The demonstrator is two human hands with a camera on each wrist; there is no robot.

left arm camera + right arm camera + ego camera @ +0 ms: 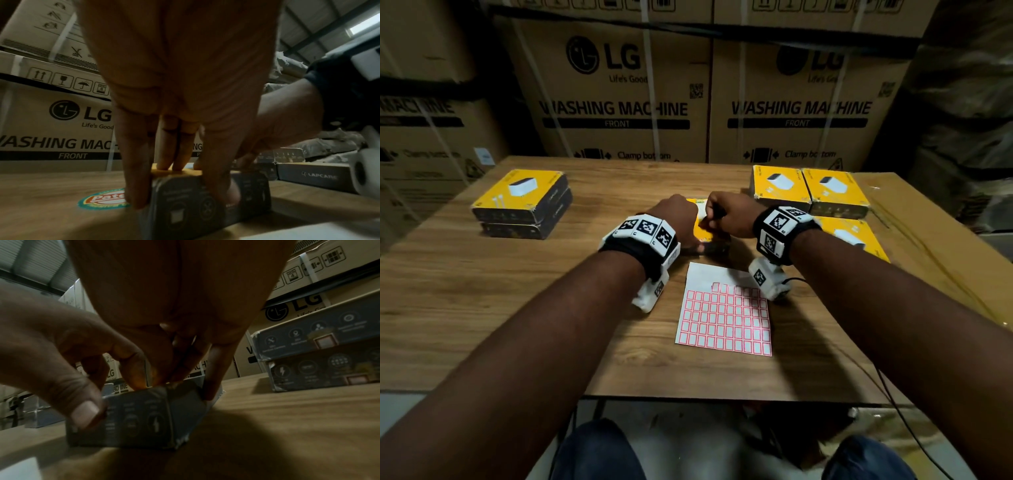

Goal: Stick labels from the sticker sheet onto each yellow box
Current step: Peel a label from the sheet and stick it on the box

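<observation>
Fingers of the left hand [677,219] clamp the yellow box [703,233] at table centre, sticker sheet [724,317] at 6 o'clock. The right hand [727,214] presses curled fingertips on its top; whether they pinch a label I cannot tell. Only the wrist views show the box's dark sides [205,203].

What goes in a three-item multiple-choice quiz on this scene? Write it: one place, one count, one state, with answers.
1. Sticker sheet lies: A on a carton; B on the table, nearer the person than the centre box; C in a hand.
2. Boxes in the left stack: A two; B four; C five.
3. Left hand: A flat on the table; B lifting the sheet; C gripping the centre box.
B, it lies flat between the forearms; A, two stacked; C, fingers and thumb span the box.
</observation>
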